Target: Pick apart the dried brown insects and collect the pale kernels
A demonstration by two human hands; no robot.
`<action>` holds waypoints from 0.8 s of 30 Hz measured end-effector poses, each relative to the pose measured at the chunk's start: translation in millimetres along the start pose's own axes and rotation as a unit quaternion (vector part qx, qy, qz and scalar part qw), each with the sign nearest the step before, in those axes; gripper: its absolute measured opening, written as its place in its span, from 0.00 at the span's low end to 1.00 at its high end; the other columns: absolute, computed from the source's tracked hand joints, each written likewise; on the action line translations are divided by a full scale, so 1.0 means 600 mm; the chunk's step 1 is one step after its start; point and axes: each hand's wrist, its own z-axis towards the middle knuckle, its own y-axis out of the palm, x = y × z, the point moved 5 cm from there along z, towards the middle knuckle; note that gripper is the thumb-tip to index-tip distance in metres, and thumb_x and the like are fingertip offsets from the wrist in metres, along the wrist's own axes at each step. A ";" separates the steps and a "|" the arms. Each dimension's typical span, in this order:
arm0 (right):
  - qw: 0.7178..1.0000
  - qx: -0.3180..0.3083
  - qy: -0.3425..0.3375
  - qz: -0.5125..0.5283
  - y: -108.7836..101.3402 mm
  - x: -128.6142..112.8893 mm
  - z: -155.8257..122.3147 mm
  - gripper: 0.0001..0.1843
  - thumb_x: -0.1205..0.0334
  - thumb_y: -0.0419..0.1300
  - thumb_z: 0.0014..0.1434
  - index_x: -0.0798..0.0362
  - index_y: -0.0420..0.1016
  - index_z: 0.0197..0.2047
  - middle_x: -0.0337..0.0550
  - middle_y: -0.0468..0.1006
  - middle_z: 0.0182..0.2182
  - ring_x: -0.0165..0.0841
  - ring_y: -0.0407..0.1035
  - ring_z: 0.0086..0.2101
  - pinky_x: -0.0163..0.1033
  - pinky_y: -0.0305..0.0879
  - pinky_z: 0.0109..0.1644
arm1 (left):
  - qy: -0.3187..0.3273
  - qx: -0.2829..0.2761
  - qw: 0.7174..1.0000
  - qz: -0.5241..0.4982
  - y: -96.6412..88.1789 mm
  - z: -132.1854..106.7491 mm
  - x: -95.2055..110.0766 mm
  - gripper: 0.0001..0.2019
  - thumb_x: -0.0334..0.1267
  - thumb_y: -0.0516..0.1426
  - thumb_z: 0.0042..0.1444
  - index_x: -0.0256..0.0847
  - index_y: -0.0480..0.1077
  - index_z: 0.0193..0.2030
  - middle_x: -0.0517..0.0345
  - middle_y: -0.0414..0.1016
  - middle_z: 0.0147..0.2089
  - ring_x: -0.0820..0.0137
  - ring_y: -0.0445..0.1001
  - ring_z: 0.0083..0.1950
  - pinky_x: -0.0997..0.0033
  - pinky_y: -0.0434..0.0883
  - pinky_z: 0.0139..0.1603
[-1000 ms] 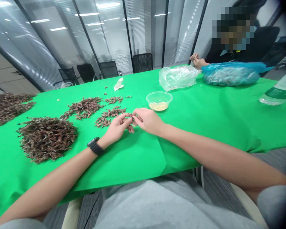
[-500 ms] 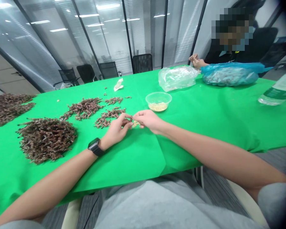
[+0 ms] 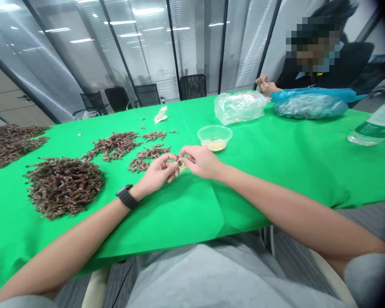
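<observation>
Your green-covered table [image 3: 276,171] fills the view. On its left side lies a big heap of brown pods [image 3: 64,186], well apart from the blue bag [image 3: 309,105] and the clear bag [image 3: 240,107] at the far right, where another person's hands [image 3: 265,84] rest. Smaller pod piles [image 3: 115,144] are scattered between the heap and a clear bowl [image 3: 214,137] holding pale seeds. Just in front of that bowl, your left hand [image 3: 157,173] and right hand [image 3: 200,161] meet fingertip to fingertip above the cloth, both pinched closed on one small pod [image 3: 180,166], near the closest pile
</observation>
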 end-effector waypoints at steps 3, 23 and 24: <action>0.999 0.007 0.042 0.032 0.008 0.002 0.000 0.07 0.59 0.59 0.64 0.53 0.73 0.37 0.32 0.64 0.20 0.27 0.57 0.23 0.36 0.51 0.32 | 0.015 0.015 1.000 0.017 0.001 -0.001 0.000 0.22 0.56 0.63 0.59 0.40 0.64 0.47 0.63 0.73 0.26 0.79 0.63 0.19 0.79 0.57 0.20; 0.871 -0.036 0.306 0.383 0.033 0.024 -0.003 0.10 0.61 0.62 0.62 0.53 0.67 0.30 0.27 0.53 0.16 0.24 0.45 0.19 0.32 0.45 0.22 | 0.089 0.106 0.972 0.190 -0.005 -0.009 0.004 0.16 0.49 0.60 0.64 0.41 0.65 0.50 0.61 0.76 0.28 0.75 0.69 0.23 0.76 0.62 0.25; 0.918 -0.006 0.254 0.303 0.023 0.025 0.000 0.08 0.60 0.61 0.63 0.54 0.70 0.33 0.28 0.56 0.17 0.25 0.47 0.19 0.33 0.46 0.24 | 0.071 0.098 0.983 0.140 -0.004 -0.006 0.002 0.17 0.51 0.60 0.63 0.40 0.65 0.49 0.62 0.75 0.27 0.76 0.66 0.21 0.77 0.60 0.23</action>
